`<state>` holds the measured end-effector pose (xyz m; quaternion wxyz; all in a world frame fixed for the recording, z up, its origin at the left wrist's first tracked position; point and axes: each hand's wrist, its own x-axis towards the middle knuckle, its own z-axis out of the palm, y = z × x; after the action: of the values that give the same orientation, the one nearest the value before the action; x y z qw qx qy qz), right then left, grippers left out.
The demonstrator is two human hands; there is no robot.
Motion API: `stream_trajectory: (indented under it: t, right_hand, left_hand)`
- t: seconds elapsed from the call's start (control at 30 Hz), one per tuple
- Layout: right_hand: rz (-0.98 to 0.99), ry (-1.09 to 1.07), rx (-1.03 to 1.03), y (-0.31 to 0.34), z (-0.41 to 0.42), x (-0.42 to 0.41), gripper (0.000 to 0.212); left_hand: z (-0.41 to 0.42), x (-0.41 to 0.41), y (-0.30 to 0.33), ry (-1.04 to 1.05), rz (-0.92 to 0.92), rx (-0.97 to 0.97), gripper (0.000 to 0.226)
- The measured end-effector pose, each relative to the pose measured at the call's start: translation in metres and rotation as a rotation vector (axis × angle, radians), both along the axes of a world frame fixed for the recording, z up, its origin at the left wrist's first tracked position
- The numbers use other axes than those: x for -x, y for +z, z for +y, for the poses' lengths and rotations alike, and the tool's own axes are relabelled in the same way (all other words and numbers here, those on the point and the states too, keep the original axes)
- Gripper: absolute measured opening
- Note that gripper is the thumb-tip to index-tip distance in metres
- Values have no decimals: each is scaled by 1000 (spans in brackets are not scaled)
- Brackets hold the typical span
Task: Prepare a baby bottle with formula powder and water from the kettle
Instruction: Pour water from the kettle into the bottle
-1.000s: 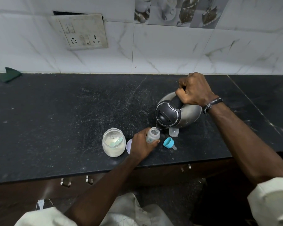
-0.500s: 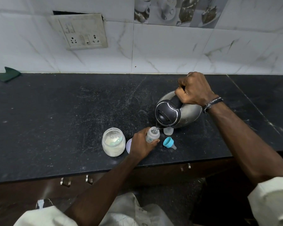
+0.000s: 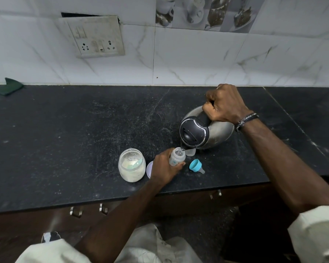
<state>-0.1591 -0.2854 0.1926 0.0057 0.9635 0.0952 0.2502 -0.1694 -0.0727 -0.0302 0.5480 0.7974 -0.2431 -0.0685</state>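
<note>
We note the right hand (image 3: 224, 104) with fingers wrapped tight round the black handle of the steel kettle (image 3: 205, 130), which is tipped steeply leftward and toward the near edge, its spout just over the open mouth of the baby bottle (image 3: 177, 156). The left hand (image 3: 164, 168) grips the bottle from its left side, fingers and thumb curled round the body; the bottle stands close to upright on the dark desk (image 3: 65, 139), near the front edge and roughly centre. We cannot tell how full the bottle is.

Just right of the bottle, partly under the kettle, a small clear cap (image 3: 190, 151) stands on the desk. Near-right of it lies the teal collar with teat (image 3: 196, 166), on its side and apart from the bottle. Left of the left hand stands an open glass jar (image 3: 131, 165) of pale powder with a greenish scoop inside. Between jar and hand a round lid (image 3: 149, 168) lies flat, partly hidden by the hand.

Far left, by the wall, a green cloth (image 3: 10, 86). On the tiled wall, a socket plate (image 3: 95, 36).
</note>
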Motion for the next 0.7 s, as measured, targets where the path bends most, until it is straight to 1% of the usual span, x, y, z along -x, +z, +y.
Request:
stream_trajectory:
  t: [0.7]
  right_hand:
    - [-2,-17,12,-1,1,2,28]
  left_hand:
    - [0,1,1,19,-30,9,54]
